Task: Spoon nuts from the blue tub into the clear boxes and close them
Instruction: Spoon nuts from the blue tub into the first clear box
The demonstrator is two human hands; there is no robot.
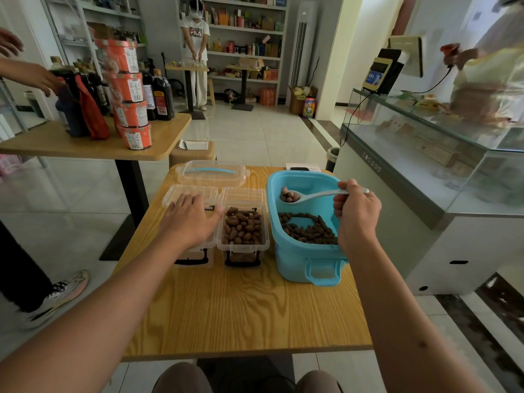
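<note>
step: mid-scoop, spoon (300, 197) loaded over the tub (304, 259)
right hand (357, 214): pinched the spoon handle
left hand (190, 216): lay flat on 1 box (195, 251) left of tub
next: probably tip nuts into the fuller box (243, 232) beside the tub

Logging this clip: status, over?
Right hand grips loaded spoon over blue tub. Left hand flat on left clear box. Right clear box open, nearly full. Path unobstructed.

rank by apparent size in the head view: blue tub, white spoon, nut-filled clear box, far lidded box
1. blue tub
2. nut-filled clear box and far lidded box: look alike, and distance differs, so unranked
3. white spoon
</note>
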